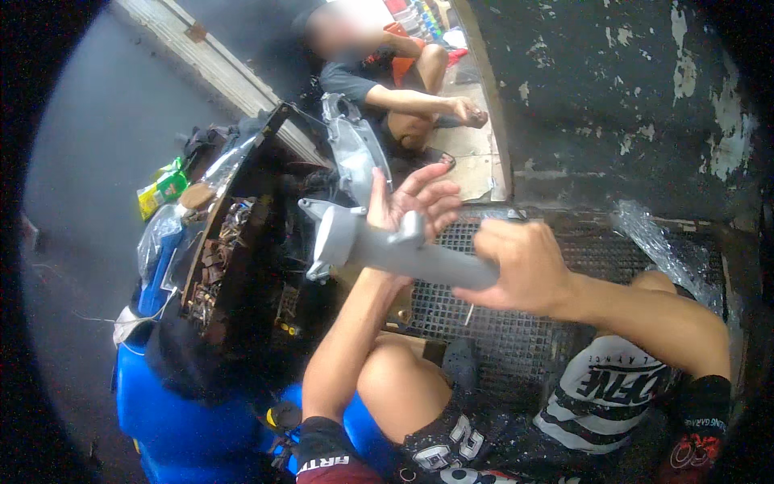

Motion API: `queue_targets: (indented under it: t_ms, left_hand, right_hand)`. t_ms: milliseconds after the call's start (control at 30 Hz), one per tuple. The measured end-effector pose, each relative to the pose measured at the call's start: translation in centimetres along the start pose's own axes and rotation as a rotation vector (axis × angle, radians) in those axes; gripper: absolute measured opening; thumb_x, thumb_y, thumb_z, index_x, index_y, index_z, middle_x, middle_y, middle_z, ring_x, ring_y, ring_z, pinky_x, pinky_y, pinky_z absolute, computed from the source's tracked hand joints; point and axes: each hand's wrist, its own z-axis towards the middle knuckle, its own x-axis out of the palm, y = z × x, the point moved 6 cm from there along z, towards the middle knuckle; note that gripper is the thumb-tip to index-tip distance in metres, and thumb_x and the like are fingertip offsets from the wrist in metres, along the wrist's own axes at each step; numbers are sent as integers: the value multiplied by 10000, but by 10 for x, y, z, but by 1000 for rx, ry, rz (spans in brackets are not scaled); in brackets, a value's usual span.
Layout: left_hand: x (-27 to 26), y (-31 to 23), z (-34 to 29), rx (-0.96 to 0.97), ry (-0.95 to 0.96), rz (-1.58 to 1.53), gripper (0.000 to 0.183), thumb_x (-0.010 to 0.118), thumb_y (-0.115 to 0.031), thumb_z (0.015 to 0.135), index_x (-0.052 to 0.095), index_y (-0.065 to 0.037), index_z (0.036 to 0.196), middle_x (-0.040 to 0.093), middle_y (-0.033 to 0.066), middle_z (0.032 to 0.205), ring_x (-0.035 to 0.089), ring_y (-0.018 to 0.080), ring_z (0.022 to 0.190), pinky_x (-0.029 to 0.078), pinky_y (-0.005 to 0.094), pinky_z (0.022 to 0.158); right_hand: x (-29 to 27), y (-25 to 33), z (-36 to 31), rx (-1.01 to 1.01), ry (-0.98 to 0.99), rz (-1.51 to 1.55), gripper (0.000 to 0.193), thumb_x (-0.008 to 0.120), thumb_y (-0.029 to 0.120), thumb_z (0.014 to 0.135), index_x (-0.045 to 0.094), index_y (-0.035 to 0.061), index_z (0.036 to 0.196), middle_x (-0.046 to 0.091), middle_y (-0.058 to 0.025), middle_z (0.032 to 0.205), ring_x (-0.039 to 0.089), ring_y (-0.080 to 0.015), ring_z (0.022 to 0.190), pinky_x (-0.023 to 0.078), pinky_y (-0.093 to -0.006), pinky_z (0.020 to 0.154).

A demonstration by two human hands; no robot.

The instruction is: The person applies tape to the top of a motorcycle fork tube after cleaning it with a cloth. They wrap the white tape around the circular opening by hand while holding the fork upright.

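Observation:
My right hand (524, 266) is closed round the narrow end of a grey tubular metal part (379, 248). The part lies almost level in front of me. Its wide flanged end, with pointed lugs, faces left, and a short stub rises from its tube. Behind the tube my left hand (418, 200) is open, palm up, fingers spread and thumb raised. The tube crosses in front of its wrist; whether they touch is hard to tell. Just beyond that hand stands a second grey metal casting (353, 149), partly hidden by the fingers.
A person (355, 89) crouches ahead, one hand on a small dark object. To the left, a dark tray (234, 242) holds many small metal pieces, near a blue container (181, 403) and a green-yellow packet (164, 189). Metal grating (516, 339) lies below; clear plastic wrap (665, 242) sits right.

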Motion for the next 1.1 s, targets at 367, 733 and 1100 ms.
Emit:
queue_targets:
  t_ms: [367,733,1100]
  left_hand:
    - [32,17,-8,-44,-124,953,415,573,-335,1072,593,-21,1342,731,92,1080,704,140,937,584,270,805]
    - [31,40,-6,-140,-176,976,541,463,-495,1110,702,-18,1201,719,23,937,635,73,828,512,248,728]
    - [29,46,-7,-236,-137,1045,571,415,-469,1132,724,11,1148,690,10,933,573,88,854,472,277,790]
  right_hand:
    - [-58,-22,14,-153,-314,-483,298,809,197,674,599,115,868,574,-59,843,662,-274,822,533,-417,684]
    - [-84,-38,11,-416,-532,-906,115,638,202,766,555,154,828,492,-16,764,588,-168,677,464,-322,571]
    - [-83,-31,2,-456,-579,-1046,139,662,272,793,543,201,797,494,17,776,563,-152,695,405,-327,552]
